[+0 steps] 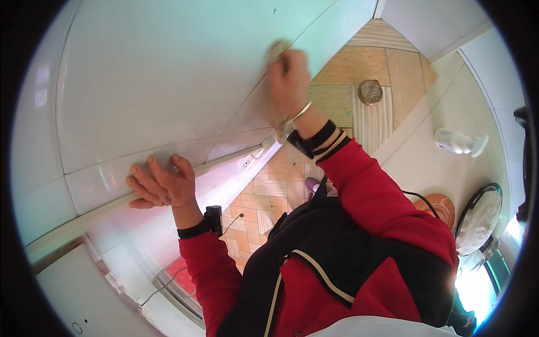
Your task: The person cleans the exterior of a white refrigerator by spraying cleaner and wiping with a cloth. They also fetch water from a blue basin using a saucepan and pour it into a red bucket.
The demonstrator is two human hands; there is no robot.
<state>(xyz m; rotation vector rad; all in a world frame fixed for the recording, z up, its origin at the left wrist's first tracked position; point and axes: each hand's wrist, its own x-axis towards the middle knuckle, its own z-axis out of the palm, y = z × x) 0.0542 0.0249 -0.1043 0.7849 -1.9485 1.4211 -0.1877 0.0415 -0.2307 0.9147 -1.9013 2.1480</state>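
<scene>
A: Where the left hand rests, what is under it?

B: It lies flat, fingers spread and holding nothing, on the white ledge that runs below the big pale tiled wall. A black band with a small black device sits at that wrist, and a thin cable hangs from it.

A: And the right hand?

B: It is raised against the wall, well apart from the left, and is blurred. Its fingers are curled around something small and pale, perhaps a cloth or pad, pressed to the tile; I cannot tell exactly what it is. A bangle and dark bands ring that wrist above the red sleeve.

A: What lies around them?

B: Below the ledge a white frame edge carries a small white fitting. Further down is a floor of tan and green patterned tiles, with a round metal drain cover on it. To the right, on a white surface, a white pump bottle lies on its side; its label cannot be made out. Near it sits a round orange object, and beside that a round black-rimmed thing with a pale face. A small purple item shows just by the red and black jacket.
</scene>
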